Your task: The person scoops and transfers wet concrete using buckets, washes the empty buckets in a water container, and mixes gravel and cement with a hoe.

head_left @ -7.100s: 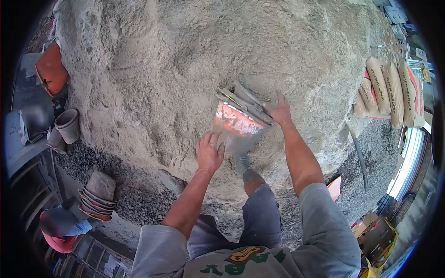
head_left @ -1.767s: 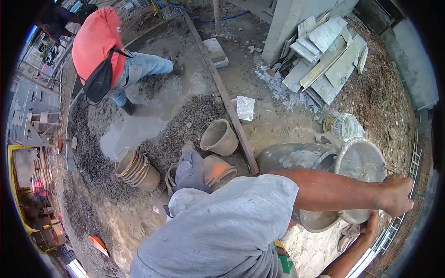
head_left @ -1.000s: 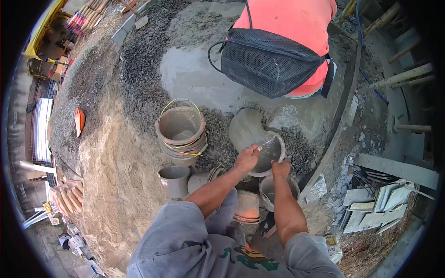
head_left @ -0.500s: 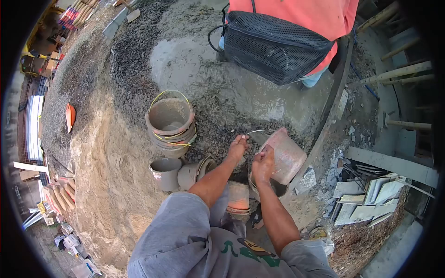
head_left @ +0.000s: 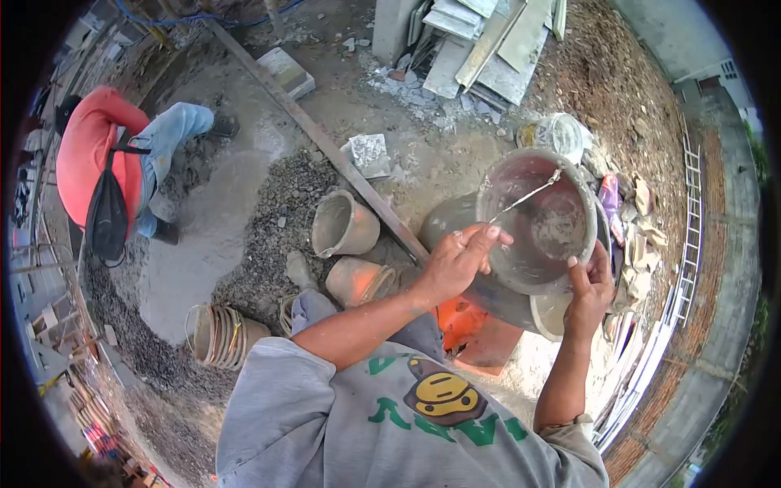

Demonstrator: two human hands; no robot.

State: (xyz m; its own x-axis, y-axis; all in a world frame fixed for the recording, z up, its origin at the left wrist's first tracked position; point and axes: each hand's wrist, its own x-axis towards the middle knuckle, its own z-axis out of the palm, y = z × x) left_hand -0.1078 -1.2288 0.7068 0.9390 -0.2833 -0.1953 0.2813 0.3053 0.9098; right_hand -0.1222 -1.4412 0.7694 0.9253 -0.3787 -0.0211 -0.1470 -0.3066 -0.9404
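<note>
Left hand (head_left: 464, 256): It was curled, and its fingers pinched the near end of the wire handle (head_left: 525, 198).
Right hand (head_left: 590, 286): It was gripping the rim, with the thumb at the edge and the other fingers behind.
Big bucket (head_left: 541, 234): It was between the two hands, tipped so its open mouth faced the person. Grey smears showed inside. I could not tell if it leaned on anything.
Good hold: Holding at two spots seemed wise, because one hand alone might have let it swing. A firm rim grip looked best for choosing the tilt.
Dark drum (head_left: 446, 218): It was just behind the big bucket, partly hidden.
Orange-marked bucket (head_left: 351, 281): It was tipped over near the leg, so careful feet seemed smart.
Grey bucket (head_left: 348, 226): It was a bit past that, near the long plank (head_left: 317, 134).
Other worker (head_left: 102, 159): This person bent over, well apart, by the wet grey patch (head_left: 203, 224).
</note>
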